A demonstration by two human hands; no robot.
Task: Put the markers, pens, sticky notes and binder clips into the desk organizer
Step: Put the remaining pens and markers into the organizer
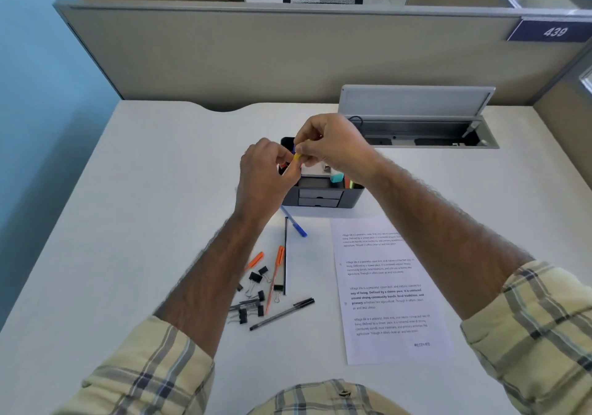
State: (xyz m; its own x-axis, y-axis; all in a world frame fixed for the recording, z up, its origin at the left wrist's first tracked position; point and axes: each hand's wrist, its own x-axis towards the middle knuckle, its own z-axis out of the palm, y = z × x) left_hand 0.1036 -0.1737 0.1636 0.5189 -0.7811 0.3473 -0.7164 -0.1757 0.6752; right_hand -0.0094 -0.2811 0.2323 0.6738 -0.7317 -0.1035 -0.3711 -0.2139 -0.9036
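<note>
Head view: the left grip (261, 171) and right grip (333, 145) both pinch a yellow marker (298, 156), mostly hidden by fingers, just above the desk organizer (320, 195) standing mid-table (160, 190). Nearer the person lie a blue pen (294, 224), orange pens (275, 273), a black pen (282, 313) and scattered binder clips (254, 281), beside a printed sheet (390, 289).

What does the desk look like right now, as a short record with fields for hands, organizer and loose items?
left hand: pinches a small yellow object
right hand: pinches the same object
where: over the dark grey plastic desk organizer
still loose: blue-capped clear pen, orange pens, black pens, black metal binder clips
beside them: white printed paper sheet
</note>
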